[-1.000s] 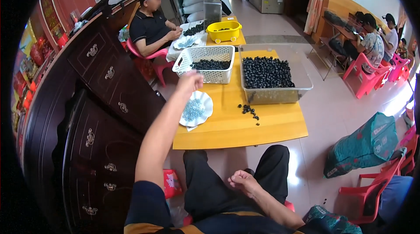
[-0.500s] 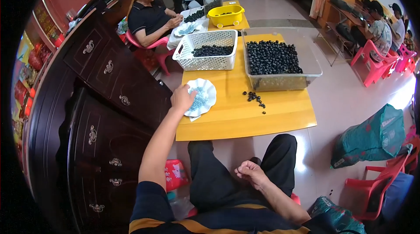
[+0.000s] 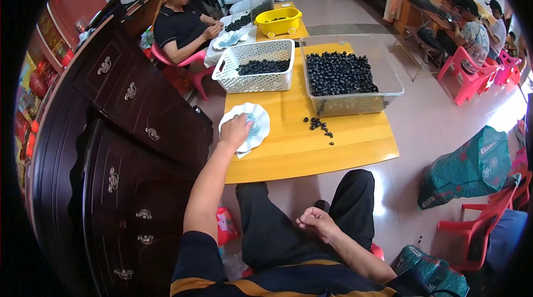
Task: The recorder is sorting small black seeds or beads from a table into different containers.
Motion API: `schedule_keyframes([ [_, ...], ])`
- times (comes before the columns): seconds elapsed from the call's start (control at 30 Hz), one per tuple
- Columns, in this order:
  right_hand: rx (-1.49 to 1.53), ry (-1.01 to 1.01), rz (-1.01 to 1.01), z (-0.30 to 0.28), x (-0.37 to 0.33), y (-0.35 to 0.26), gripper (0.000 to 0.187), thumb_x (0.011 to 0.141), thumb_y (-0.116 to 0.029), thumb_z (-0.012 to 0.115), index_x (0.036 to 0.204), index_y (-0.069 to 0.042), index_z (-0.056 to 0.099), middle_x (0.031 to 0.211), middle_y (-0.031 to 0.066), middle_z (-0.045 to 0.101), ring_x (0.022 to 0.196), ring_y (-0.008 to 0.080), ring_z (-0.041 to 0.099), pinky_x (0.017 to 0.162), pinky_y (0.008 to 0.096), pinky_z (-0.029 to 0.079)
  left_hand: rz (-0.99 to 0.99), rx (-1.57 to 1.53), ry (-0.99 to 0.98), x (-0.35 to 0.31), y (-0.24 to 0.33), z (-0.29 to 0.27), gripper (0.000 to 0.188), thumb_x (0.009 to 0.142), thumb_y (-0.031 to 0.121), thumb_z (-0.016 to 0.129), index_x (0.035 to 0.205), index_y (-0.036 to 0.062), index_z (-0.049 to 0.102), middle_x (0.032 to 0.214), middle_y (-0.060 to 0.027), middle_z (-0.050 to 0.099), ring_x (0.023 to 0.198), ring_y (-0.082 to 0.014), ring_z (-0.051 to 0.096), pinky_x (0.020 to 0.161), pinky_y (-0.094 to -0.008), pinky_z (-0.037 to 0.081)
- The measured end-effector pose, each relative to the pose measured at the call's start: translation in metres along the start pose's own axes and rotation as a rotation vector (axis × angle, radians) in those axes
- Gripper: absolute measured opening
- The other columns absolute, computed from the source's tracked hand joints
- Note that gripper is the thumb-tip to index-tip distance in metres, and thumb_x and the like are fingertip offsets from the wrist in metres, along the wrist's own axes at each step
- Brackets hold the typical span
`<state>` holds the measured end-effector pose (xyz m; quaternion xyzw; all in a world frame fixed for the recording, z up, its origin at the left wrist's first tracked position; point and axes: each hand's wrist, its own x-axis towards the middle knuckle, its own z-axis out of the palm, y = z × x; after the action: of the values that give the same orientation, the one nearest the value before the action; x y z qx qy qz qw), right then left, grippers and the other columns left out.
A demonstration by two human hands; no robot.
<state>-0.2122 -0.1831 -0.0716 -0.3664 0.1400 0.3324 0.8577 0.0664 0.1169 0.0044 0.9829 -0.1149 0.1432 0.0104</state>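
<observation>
My left hand is over a white, wavy-rimmed plate, its bent fingers drawn together at the small light-blue pieces on it. Whatever is between those fingertips is too small to make out. Above my lap, my right hand is closed, thumb against the curled fingers, and its contents are hidden. The plate rests near the left edge of a yellow wooden table. To the right of the plate, several small, round black pieces lie loose on the tabletop.
A clear plastic bin of black pieces and a white perforated basket stand behind. Farther back is a yellow tub. A dark wooden cabinet borders the left, where another person sits. A green bag stands at right.
The view has shifted slightly. My left hand has moved a little over the plate, its fingers now closer together. My right hand stays closed above my lap.
</observation>
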Motion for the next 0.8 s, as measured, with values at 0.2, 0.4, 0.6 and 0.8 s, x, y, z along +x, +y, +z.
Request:
schedule_keyframes([
  [0.2,0.013,-0.02,-0.017,0.002,0.002,0.002,0.006,0.092,-0.007,0.067,0.091,-0.005,0.062,0.092,0.0078,0.07,0.08,0.0118,0.066,0.079,0.0232,0.054,0.069,-0.013,0.048,0.003,-0.012,0.009,0.027,0.093,0.034,0.059,0.09,0.007,0.06,0.081,-0.015,0.067,0.073,-0.0351,0.067,0.065,-0.048,0.053],
  [0.4,-0.385,0.032,-0.437,0.008,0.023,-0.029,0.009,0.09,-0.006,0.067,0.093,-0.003,0.059,0.085,0.0044,0.065,0.079,0.0102,0.062,0.076,0.0237,0.05,0.019,-0.088,0.032,0.002,0.008,-0.004,0.031,0.09,0.037,0.062,0.086,0.0069,0.059,0.085,-0.0136,0.065,0.083,-0.0359,0.064,0.07,-0.0482,0.05],
  [0.6,-1.288,0.4,-1.116,0.041,0.053,-0.118,0.035,0.087,-0.02,0.068,0.116,-0.003,0.057,0.115,0.0195,0.062,0.11,0.0383,0.059,0.095,0.042,0.047,0.08,-0.023,0.028,0.001,-0.008,0.007,0.032,0.091,0.038,0.059,0.092,0.0054,0.059,0.084,-0.0168,0.067,0.076,-0.0379,0.066,0.066,-0.0502,0.052],
  [0.8,-1.567,0.573,-1.107,0.016,0.081,-0.149,0.051,0.085,-0.024,0.068,0.127,-0.001,0.051,0.136,0.0226,0.047,0.127,0.0409,0.044,0.109,0.0481,0.035,0.102,0.014,0.045,0.003,-0.012,0.014,0.029,0.093,0.035,0.057,0.088,0.0072,0.061,0.077,-0.0161,0.067,0.071,-0.0365,0.066,0.062,-0.0496,0.052],
])
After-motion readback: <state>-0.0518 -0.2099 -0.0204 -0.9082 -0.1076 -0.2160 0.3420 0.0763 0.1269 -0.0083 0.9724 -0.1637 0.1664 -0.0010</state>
